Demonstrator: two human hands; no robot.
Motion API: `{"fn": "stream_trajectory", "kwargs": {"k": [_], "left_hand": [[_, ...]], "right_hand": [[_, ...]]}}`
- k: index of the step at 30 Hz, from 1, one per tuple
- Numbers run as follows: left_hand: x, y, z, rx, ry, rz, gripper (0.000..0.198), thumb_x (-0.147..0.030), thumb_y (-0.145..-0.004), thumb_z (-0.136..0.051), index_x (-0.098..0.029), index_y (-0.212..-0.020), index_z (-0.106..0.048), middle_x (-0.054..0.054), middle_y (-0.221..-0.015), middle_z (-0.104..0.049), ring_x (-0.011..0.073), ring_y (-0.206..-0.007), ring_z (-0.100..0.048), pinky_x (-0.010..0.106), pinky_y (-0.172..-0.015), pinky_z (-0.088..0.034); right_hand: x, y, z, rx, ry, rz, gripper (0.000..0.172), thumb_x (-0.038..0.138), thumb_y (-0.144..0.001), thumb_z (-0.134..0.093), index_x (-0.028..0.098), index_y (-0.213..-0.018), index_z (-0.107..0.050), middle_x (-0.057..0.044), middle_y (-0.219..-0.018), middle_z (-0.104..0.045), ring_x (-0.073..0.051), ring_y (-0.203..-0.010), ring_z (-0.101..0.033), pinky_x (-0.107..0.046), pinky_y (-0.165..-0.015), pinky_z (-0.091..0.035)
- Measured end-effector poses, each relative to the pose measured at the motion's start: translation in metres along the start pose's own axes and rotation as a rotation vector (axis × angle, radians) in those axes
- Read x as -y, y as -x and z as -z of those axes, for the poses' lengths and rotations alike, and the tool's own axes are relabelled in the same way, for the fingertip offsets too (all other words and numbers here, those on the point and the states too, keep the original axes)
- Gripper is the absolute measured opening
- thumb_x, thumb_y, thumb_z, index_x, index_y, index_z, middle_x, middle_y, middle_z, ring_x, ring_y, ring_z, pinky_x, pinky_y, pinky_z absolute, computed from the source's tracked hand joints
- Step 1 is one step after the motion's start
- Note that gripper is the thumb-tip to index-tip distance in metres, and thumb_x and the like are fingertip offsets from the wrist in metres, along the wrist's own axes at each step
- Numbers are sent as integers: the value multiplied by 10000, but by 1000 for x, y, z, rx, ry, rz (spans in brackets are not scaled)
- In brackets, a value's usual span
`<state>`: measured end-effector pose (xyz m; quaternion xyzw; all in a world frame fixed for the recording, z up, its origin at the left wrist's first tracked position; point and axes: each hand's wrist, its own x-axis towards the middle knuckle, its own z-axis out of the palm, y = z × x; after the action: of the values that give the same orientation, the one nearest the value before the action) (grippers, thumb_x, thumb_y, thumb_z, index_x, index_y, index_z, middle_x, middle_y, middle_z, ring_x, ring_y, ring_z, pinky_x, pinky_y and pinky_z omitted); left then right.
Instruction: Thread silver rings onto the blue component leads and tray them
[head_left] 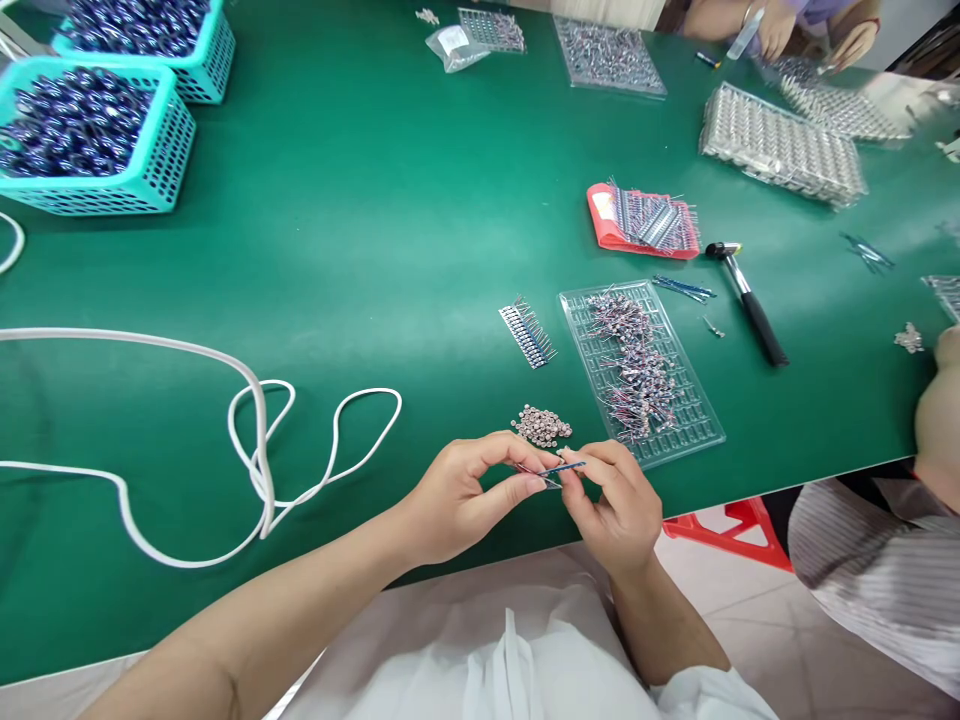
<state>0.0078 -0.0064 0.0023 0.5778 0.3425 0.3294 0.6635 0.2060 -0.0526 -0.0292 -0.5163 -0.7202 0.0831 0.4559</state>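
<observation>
My left hand (465,495) and my right hand (611,500) meet at the near edge of the green table (375,250). Both pinch a small part with thin red and blue wire leads (555,470) between thumb and fingers. Just beyond the fingers lies a small heap of tiny pale round pieces (541,426). A clear plastic tray (675,425) holding a tangle of wired parts (634,365) sits to the right of the heap. A short row of blue-leaded parts (527,333) lies to its left.
A looped white cable (259,440) lies at left. Two teal baskets (161,160) of dark blue parts stand far left. A red holder (611,225), a hammer (746,300) and stacked clear trays (780,145) lie at right. Another person's arm (937,420) is at right, other hands (780,30) at the far edge.
</observation>
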Motion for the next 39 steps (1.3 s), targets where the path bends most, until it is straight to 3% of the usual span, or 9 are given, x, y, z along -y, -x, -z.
{"fn": "stream_trajectory", "kwargs": {"k": [7,20,31,35,39], "left_hand": [[-1,0,0,7,-41,5,80,-210,-909,-651,-146,-917,-697,121,-1019,-779,218,-960,-729,354,-899,-565],[2,0,-2,9,6,19,68,-211,-911,-653,-156,-915,-694,113,-1036,-785,218,-991,-733,343,-915,-563],[3,-1,0,-18,121,113,100,-251,-886,-701,-152,-899,-702,99,-1013,-782,205,-955,-716,332,-891,-554],[5,-4,-2,-94,333,237,147,-266,-832,-769,-150,-860,-684,69,-932,-790,177,-892,-725,305,-866,-565],[3,-6,-4,-174,392,268,171,-265,-778,-819,-145,-814,-702,28,-827,-766,140,-795,-709,257,-797,-568]], "right_hand": [[1,-2,2,23,-55,-28,311,55,-861,-661,247,-1105,-667,-31,-876,-681,-149,-742,-652,-294,-640,-554],[-1,2,-2,-28,-78,-35,221,71,-856,-657,227,-1012,-659,-32,-856,-685,-159,-736,-653,-309,-640,-544],[2,-4,-2,-34,8,72,251,50,-853,-660,214,-1042,-648,-45,-825,-688,-160,-707,-634,-303,-614,-519],[4,0,-4,-15,-104,-12,252,58,-860,-646,221,-1052,-653,-41,-846,-661,-159,-735,-624,-308,-633,-522],[7,5,-8,3,-300,-184,235,67,-877,-624,235,-1034,-670,-33,-862,-650,-158,-754,-618,-307,-652,-515]]}}
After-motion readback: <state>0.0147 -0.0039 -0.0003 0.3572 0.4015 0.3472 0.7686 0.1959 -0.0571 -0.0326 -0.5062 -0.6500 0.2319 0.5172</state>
